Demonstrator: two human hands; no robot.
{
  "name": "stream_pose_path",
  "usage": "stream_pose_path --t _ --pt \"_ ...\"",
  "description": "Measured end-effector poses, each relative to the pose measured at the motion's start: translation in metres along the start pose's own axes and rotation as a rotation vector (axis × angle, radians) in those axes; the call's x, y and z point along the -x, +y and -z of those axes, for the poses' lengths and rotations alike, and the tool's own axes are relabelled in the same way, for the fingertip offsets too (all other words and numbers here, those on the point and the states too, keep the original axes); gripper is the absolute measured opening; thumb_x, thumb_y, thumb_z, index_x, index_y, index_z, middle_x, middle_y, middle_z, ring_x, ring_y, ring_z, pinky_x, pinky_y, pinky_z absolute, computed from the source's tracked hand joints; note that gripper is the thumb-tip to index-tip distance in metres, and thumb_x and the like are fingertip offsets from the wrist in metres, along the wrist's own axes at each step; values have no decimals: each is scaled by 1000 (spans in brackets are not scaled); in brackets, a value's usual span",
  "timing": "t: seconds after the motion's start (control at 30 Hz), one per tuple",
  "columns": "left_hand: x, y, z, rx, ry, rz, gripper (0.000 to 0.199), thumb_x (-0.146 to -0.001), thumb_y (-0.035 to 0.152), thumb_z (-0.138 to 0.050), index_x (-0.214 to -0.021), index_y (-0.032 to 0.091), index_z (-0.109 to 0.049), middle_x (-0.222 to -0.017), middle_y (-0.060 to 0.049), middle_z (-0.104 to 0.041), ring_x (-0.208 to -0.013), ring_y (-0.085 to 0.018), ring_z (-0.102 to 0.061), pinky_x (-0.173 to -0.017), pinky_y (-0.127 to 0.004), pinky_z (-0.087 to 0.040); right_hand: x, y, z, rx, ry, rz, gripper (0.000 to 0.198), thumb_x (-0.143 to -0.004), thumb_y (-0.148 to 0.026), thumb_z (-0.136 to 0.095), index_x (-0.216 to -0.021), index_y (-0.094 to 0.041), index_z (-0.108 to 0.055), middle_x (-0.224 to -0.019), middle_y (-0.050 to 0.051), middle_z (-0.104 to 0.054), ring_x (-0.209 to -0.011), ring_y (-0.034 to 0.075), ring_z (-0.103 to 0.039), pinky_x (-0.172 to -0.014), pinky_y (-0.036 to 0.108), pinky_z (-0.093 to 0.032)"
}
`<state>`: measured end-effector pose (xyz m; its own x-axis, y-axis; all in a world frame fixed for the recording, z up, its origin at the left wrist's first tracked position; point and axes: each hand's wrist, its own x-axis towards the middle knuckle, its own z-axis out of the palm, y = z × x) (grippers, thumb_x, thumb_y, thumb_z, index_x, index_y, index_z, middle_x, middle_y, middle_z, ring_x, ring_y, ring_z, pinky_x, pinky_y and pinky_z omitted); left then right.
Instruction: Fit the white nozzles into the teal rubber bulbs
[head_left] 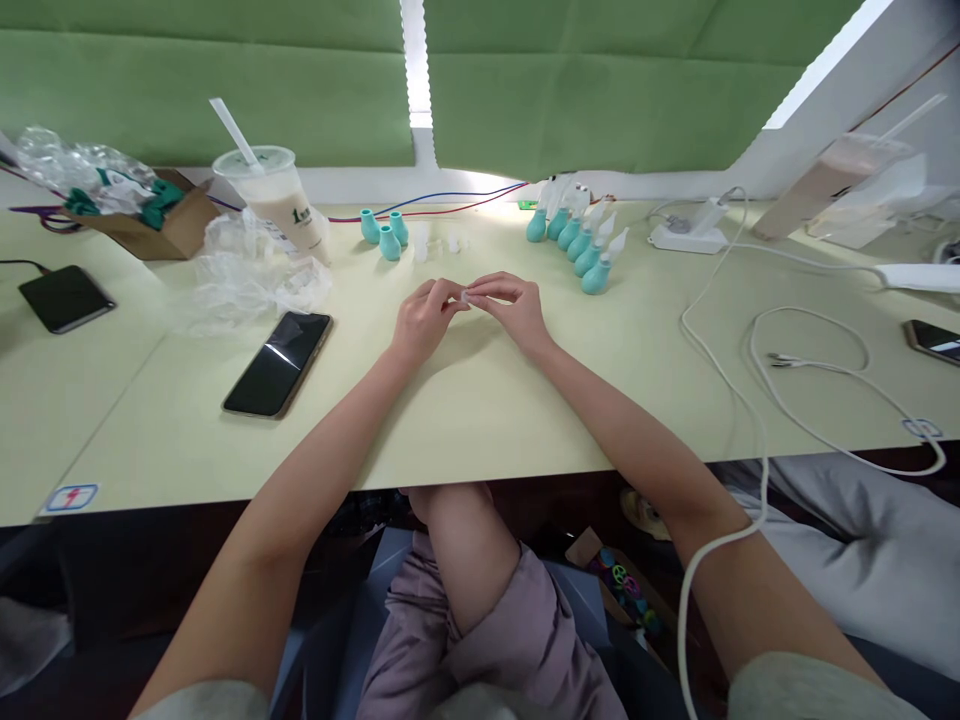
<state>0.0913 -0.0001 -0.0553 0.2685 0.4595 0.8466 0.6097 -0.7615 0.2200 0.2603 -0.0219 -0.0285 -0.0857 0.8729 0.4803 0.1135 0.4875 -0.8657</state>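
Over the middle of the table, my left hand (426, 318) and my right hand (516, 308) meet at the fingertips. Both pinch one small translucent plastic piece (466, 296), mostly covered by the fingers, so its exact kind cannot be made out. Beyond my left hand stand several teal rubber bulbs (389, 243) with open necks. Small clear plastic pieces (421, 243) lie beside them. Past my right hand is a slanting row of teal bulbs (595, 277) fitted with clear pointed nozzles.
A black phone (278, 364) lies left of my forearm, near a crumpled plastic bag (251, 270) and a drink cup (281, 205). A cardboard box (176, 225) is at the back left. A white power strip (688, 237) and a looping white cable (720, 375) occupy the right; the cable crosses my right arm.
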Motion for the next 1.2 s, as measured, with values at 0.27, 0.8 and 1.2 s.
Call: stream_pose_path --t 0.27,0.8,1.2 --pt "1 0 0 -8 -8 -17 21 -90 37 -54 -85 18 -58 -77 -2 -66 -69 -11 -62 -61 -21 -47 -3 7 -1 -27 -11 -49 19 -68 -42 -75 -74 -24 -75 -89 3 -70 -90 18 -65 -84 35 -54" --pt "4 -2 -3 10 -24 6 17 -88 34 -58 -84 17 -58 -78 -2 -67 -68 -11 -62 -59 -22 -47 -3 9 2 -120 -75 -185 18 -65 -37 -77 -74 -21 -74 -87 3 -70 -88 18 -64 -85 34 -50" --pt "2 1 0 -49 -13 -76 15 -91 31 -54 -83 18 -56 -74 -1 -66 -65 -10 -60 -55 -21 -44 -3 13 7 -241 -134 -404 34 -59 -42 -81 -85 -21 -71 -101 3 -71 -92 18 -67 -80 33 -57"
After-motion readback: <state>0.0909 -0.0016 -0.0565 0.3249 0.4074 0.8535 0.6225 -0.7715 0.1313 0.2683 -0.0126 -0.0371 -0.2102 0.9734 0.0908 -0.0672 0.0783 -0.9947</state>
